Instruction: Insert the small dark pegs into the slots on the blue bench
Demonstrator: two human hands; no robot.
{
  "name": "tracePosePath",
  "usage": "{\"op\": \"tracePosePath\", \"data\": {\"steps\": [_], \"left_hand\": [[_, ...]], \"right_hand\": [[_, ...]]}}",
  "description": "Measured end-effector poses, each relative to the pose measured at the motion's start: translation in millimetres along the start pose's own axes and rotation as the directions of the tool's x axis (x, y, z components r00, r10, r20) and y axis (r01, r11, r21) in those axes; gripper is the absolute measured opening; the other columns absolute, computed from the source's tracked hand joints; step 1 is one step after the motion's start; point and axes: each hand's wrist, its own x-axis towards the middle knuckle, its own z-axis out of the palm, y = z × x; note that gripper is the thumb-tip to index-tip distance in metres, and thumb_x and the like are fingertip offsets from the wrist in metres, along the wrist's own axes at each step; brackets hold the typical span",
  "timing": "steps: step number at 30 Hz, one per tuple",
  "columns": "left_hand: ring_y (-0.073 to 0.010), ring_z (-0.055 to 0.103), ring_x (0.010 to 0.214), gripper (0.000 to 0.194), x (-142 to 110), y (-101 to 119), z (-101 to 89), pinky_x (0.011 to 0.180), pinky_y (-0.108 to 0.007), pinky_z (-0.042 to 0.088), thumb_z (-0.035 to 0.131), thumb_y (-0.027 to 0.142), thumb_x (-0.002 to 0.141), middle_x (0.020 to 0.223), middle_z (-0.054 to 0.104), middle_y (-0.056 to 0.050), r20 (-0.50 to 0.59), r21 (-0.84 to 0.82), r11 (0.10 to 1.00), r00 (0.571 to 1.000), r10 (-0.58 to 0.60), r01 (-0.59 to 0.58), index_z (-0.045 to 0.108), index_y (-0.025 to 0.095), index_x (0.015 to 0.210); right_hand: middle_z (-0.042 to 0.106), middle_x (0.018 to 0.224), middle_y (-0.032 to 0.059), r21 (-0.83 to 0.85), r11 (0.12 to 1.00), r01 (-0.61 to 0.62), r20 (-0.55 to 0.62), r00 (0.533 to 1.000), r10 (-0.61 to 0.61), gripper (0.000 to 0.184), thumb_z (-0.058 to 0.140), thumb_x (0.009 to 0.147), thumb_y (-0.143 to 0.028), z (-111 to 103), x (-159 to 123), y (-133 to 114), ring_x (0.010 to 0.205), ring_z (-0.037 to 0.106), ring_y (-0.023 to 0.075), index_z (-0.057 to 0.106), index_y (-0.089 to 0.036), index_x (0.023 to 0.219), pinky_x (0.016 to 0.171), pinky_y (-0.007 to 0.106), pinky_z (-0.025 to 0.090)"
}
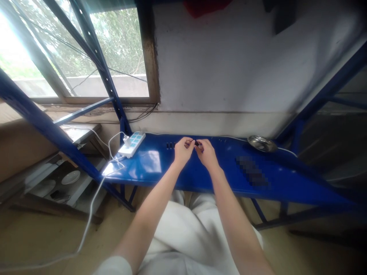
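Observation:
My left hand (182, 152) and my right hand (207, 153) meet above the far part of a blue metal table (200, 175). A small black piece (196, 143) shows at the fingertips of my right hand, which pinches it. My left thumb and fingers are pinched together right beside it; whatever they hold is too small to make out. Several small black pieces (169, 145) stand in a row on the table, just left of my left hand, which partly hides the row.
A white power strip (132, 144) with a plugged-in cord lies at the table's left end. On the right are a shiny metal dish (262, 143) and a blurred-out dark object (252, 172). Blue rack posts (100, 65) rise at the left, before a window.

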Motion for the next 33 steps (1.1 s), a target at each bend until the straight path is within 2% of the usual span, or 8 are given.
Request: {"op": "tracePosePath", "data": {"steps": [3,6,10,14,18,24,31,33], "left_hand": [[-0.0083,0.055,0.060,0.014,5,-1,2.8,0.062,-0.021,0.046,0.059,0.025,0.075,0.073,0.064,-0.003,0.022,-0.023,1.000,1.000,0.016,-0.015,0.062,0.015,0.083],[-0.0085,0.055,0.058,0.022,6,-12,-0.7,0.062,-0.022,0.047,0.056,0.030,0.078,0.074,0.064,-0.003,0.010,-0.041,0.999,1.000,-0.007,0.007,0.062,0.015,0.093],[-0.0098,0.055,0.057,0.023,-4,-50,-16.2,0.059,-0.023,0.046,0.049,0.032,0.081,0.073,0.063,-0.004,-0.044,0.009,0.990,0.989,-0.140,0.141,0.061,0.015,0.090],[-0.0119,0.057,0.060,0.024,-21,-96,-31.2,0.060,-0.025,0.046,0.046,0.034,0.083,0.073,0.063,-0.004,-0.080,0.086,0.968,0.970,-0.229,0.236,0.061,0.016,0.088],[-0.0138,0.059,0.066,0.025,-33,-119,-35.6,0.064,-0.026,0.047,0.045,0.035,0.083,0.075,0.064,-0.005,-0.084,0.110,0.955,0.960,-0.267,0.275,0.060,0.016,0.087],[-0.0138,0.059,0.067,0.026,-37,-121,-35.4,0.063,-0.026,0.047,0.046,0.037,0.082,0.075,0.063,-0.005,-0.028,0.107,0.957,0.963,-0.267,0.269,0.061,0.016,0.086],[-0.0131,0.057,0.066,0.027,-39,-122,-36.7,0.063,-0.025,0.046,0.045,0.038,0.082,0.072,0.062,-0.004,-0.026,0.090,0.960,0.964,-0.264,0.265,0.061,0.016,0.083],[-0.0128,0.057,0.065,0.027,-39,-122,-36.4,0.062,-0.025,0.046,0.045,0.038,0.082,0.072,0.062,-0.003,-0.030,0.081,0.957,0.960,-0.278,0.279,0.061,0.016,0.083]], "right_hand": [[0.055,0.097,0.0099,0.069,0.996,-0.063,-0.025,0.998,0.065,0.022,0.047,0.083,-0.034,1,3,5,0.067,0.058,0.0145,0.057,-0.016,0.092,0.068,0.032,0.050],[0.054,0.097,0.0095,0.127,0.970,-0.208,-0.071,0.973,0.218,0.022,0.050,0.081,-0.035,2,7,15,0.064,0.060,0.0129,0.056,-0.015,0.090,0.067,0.031,0.050],[0.061,0.080,0.0052,0.120,0.881,-0.458,-0.023,0.886,0.464,0.023,0.052,0.080,-0.034,11,10,37,0.063,0.061,0.0140,0.054,-0.015,0.091,0.067,0.030,0.049],[0.064,0.082,0.0075,-0.009,0.825,-0.564,0.136,0.817,0.560,0.018,0.055,0.078,-0.029,35,14,61,0.071,0.062,0.0156,0.057,-0.014,0.087,0.067,0.028,0.048],[0.065,0.087,0.0104,-0.192,0.809,-0.555,0.281,0.759,0.587,0.016,0.057,0.076,-0.024,66,22,78,0.077,0.062,0.0166,0.060,-0.012,0.086,0.067,0.025,0.046],[0.066,0.089,0.0103,-0.357,0.802,-0.478,0.352,0.727,0.590,0.013,0.056,0.076,-0.020,101,30,93,0.081,0.061,0.0177,0.062,-0.012,0.084,0.066,0.023,0.044],[0.066,0.085,0.0109,-0.361,0.815,-0.453,0.334,0.753,0.566,0.014,0.053,0.075,-0.018,118,30,102,0.077,0.062,0.0192,0.062,-0.013,0.085,0.062,0.024,0.043],[0.066,0.084,0.0116,-0.365,0.813,-0.453,0.342,0.747,0.570,0.014,0.052,0.075,-0.018,119,30,103,0.075,0.063,0.0201,0.063,-0.013,0.084,0.061,0.025,0.044]]}}
